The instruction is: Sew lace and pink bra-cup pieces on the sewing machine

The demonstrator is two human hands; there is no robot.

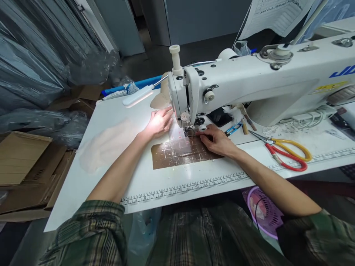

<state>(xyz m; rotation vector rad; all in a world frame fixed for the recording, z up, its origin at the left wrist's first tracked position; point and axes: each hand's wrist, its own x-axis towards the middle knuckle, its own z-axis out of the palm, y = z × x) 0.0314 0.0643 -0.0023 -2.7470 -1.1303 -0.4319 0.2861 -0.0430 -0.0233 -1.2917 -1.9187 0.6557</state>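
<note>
A white sewing machine [222,85] stands over the table, its needle and presser foot [185,131] low between my two hands. My left hand [159,122] lies with fingers stretched out at the left of the presser foot, lit by a bright lamp. Beneath its fingertips is a pale, sheer piece of fabric [177,137]. My right hand [217,142] is at the right of the foot, thumb and index finger pinched together; what is between them is too small to make out. Under both runs a brown, taped plate [172,157] on the tabletop.
Scissors with red and yellow handles [288,151] lie right of my right hand, near a blue thread snipper [233,129]. A lit lamp [138,96] reaches over the table's back left. A printed ruler [180,190] follows the front edge. A purple basket [270,218] sits below; cardboard boxes [24,159] stand left.
</note>
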